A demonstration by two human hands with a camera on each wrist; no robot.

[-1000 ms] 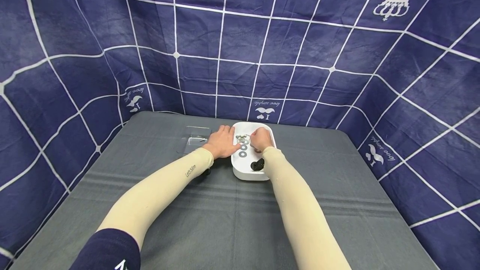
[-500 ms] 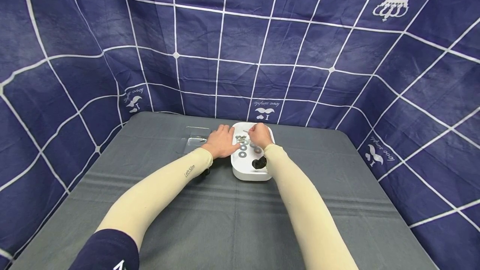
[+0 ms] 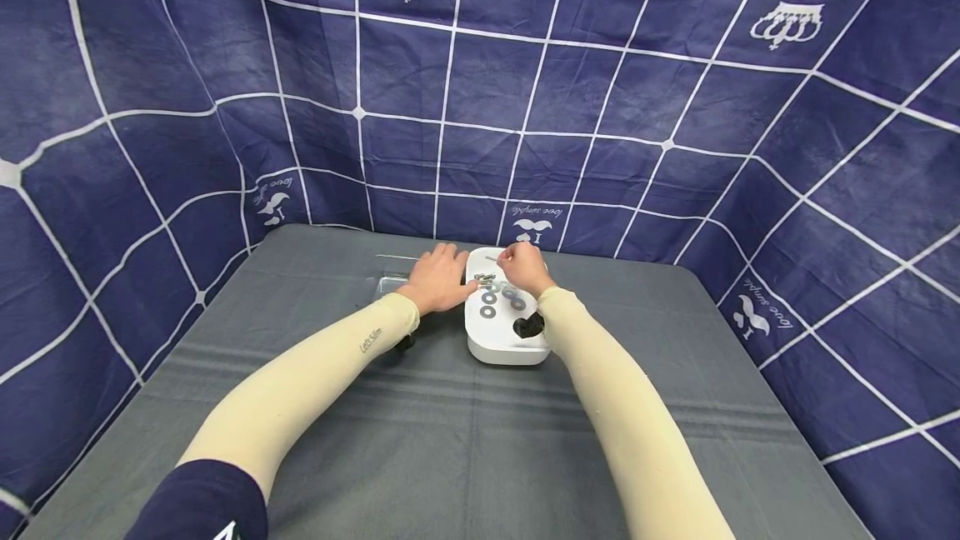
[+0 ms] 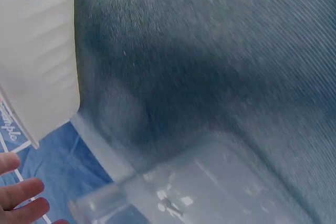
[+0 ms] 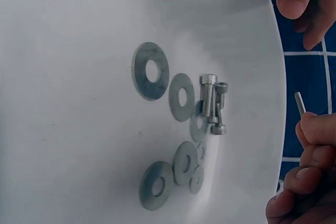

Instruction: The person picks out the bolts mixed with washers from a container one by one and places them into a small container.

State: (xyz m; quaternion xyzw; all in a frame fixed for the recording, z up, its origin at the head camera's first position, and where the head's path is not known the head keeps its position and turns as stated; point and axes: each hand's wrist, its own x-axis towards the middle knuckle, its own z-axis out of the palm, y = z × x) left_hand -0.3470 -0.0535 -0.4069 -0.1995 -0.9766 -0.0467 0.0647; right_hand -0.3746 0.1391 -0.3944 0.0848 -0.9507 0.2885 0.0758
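Over the white tray (image 3: 487, 337), the right hand (image 3: 527, 267) pinches a slim metal rod (image 5: 300, 103), left hand (image 3: 438, 277) spread at the tray's edge: apparently a picking-out step, next calling for steady carrying.

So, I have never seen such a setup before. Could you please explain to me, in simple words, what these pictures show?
Certainly. There is no machine arm here, only a person's two bare hands. The wide picture comes from a camera worn on the head, looking forward and down; the two close ones come from a camera on each wrist.

On the grey table stands a white tray with flat metal washers and small screws inside. A clear plastic container lies to the tray's left.

The left hand lies at the tray's left edge. The right hand pinches a thin metal pin; its other end is hidden by the fingers.
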